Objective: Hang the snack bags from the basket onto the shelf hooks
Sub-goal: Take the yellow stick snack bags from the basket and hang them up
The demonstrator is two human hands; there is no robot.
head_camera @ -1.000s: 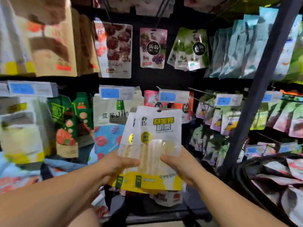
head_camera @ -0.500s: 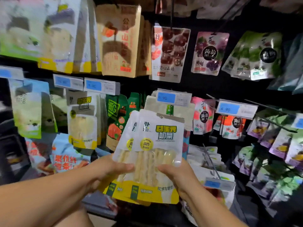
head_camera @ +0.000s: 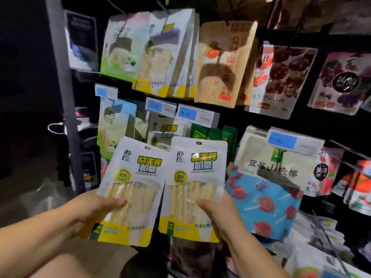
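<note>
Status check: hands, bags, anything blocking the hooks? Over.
Left hand grips left snack bag; right hand grips right snack bag. Both side by side, not yet hung. Matching bags hang right behind them.

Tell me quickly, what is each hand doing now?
Left hand: grips the left white-and-yellow plastic snack bag.
Right hand: grips the right white-and-yellow plastic snack bag.

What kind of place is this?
Probably a shop's snack aisle: packaged snacks hang in rows on a dark rack, blue price tags sit above them, and the left hand and right hand each hold a snack bag.
</note>
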